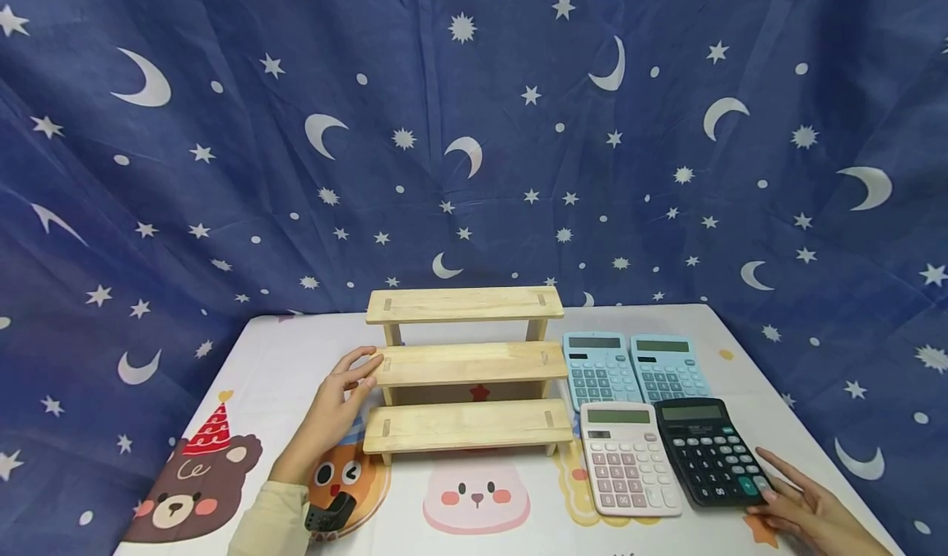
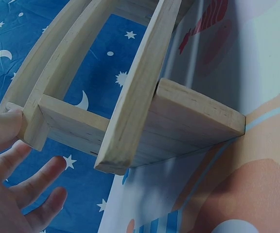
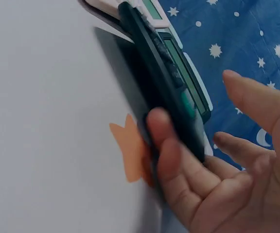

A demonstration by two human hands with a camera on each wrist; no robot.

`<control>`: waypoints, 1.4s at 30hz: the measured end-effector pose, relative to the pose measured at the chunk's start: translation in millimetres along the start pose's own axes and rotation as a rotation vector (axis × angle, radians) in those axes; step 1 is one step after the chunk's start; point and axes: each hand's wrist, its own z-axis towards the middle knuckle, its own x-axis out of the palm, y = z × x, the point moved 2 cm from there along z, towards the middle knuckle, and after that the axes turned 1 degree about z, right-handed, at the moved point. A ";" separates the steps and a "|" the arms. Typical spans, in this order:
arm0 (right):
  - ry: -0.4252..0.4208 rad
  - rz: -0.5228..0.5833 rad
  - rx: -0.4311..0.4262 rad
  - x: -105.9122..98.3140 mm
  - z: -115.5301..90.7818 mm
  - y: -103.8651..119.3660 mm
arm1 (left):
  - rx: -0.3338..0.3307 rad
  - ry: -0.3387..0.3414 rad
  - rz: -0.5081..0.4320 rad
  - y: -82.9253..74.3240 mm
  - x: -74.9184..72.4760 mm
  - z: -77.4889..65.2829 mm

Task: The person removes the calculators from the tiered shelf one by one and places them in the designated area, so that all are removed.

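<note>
A three-tier wooden shelf stand (image 1: 467, 364) stands mid-table, its steps rising toward the back. My left hand (image 1: 342, 400) touches the left end of the middle step; in the left wrist view its lower fingers (image 2: 47, 170) spread loosely beside that end. On the right, my right hand (image 1: 810, 511) grips the lower right corner of a black calculator (image 1: 713, 456). In the right wrist view that calculator (image 3: 164, 80) slants over its shadow, with fingers on either side of its corner and another finger stretched away. A white-and-pink calculator (image 1: 629, 461) lies directly left of it.
Two light-blue calculators (image 1: 596, 371) lie side by side behind the white and black ones, near the stand's right end. A white tablecloth (image 1: 289, 359) printed with cartoon animals covers the table. Behind hangs a dark blue curtain (image 1: 518, 71) with moons and stars.
</note>
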 end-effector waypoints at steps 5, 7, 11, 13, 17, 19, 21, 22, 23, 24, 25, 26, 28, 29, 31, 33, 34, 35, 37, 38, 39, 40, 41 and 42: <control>-0.039 -0.128 0.056 8.8 1.0 11.1 | 0.008 -0.002 -0.001 -0.4 -0.4 0.6; -0.041 -0.160 0.060 12.0 0.8 14.2 | 0.011 -0.002 -0.001 -0.7 -0.7 0.7; -0.064 -0.221 0.068 16.6 0.9 18.9 | 0.010 -0.004 0.000 -0.9 -1.2 0.4; -0.071 -0.249 0.064 17.9 1.2 20.6 | 0.008 -0.005 -0.001 -0.9 -1.3 0.1; -0.069 -0.271 0.057 18.5 0.6 22.2 | 0.004 -0.001 -0.001 -1.1 -1.3 -0.4; -0.071 -0.269 0.044 18.0 -0.3 22.4 | 0.003 -0.002 -0.001 -1.3 -1.5 -0.5; -0.080 -0.272 0.034 17.3 -1.3 22.9 | 0.003 -0.005 -0.001 -1.5 -1.7 -0.7; -0.089 -0.276 0.031 16.7 -1.6 23.6 | 0.003 -0.005 0.000 -1.5 -1.7 -0.7; -0.099 -0.280 0.028 16.1 -1.9 24.4 | 0.005 -0.006 0.001 -1.3 -1.5 -0.9; -0.110 -0.290 0.023 15.5 -2.1 25.4 | 0.005 -0.006 0.001 -1.1 -1.3 -1.0; -0.121 -0.299 0.015 14.9 -2.6 26.7 | 0.006 -0.006 0.002 -1.0 -1.1 -1.1; -0.134 -0.312 0.007 14.2 -3.0 28.0 | 0.006 -0.006 0.003 -0.8 -0.8 -1.3; -0.154 -0.341 -0.030 12.9 -4.1 30.3 | 0.008 -0.006 0.003 -0.2 -0.2 -1.6; -0.158 -0.347 -0.049 12.5 -5.0 31.0 | 0.009 -0.006 0.003 0.0 0.0 -1.7; -0.153 -0.343 -0.090 11.7 -5.9 31.7 | 0.010 -0.009 0.003 0.2 0.1 -1.9; -0.149 -0.319 -0.132 12.0 -5.8 32.5 | 0.013 -0.013 0.003 0.3 0.0 -1.9; -0.150 -0.301 -0.149 12.7 -5.4 33.0 | 0.015 -0.015 0.003 0.2 -0.1 -1.8; -0.148 -0.281 -0.166 13.3 -4.7 33.6 | 0.016 -0.016 0.004 0.1 -0.2 -1.7; -0.170 -0.267 -0.184 15.8 -2.1 37.0 | 0.017 -0.017 0.005 -0.2 -0.2 -1.4; -0.192 -0.272 -0.190 17.6 -0.5 39.5 | 0.017 -0.017 0.004 -0.2 -0.2 -1.3; -0.208 -0.280 -0.186 19.4 1.0 42.1 | 0.016 -0.015 0.003 -0.3 0.0 -1.2; -0.226 -0.291 -0.169 21.2 3.0 45.2 | 0.016 -0.015 0.001 -0.3 -0.2 -1.2; -0.242 -0.304 -0.149 23.3 4.9 48.6 | 0.016 -0.014 0.000 -0.2 -0.4 -1.2; -0.258 -0.319 -0.138 25.9 6.7 52.0 | 0.016 -0.014 -0.001 0.0 -0.4 -1.3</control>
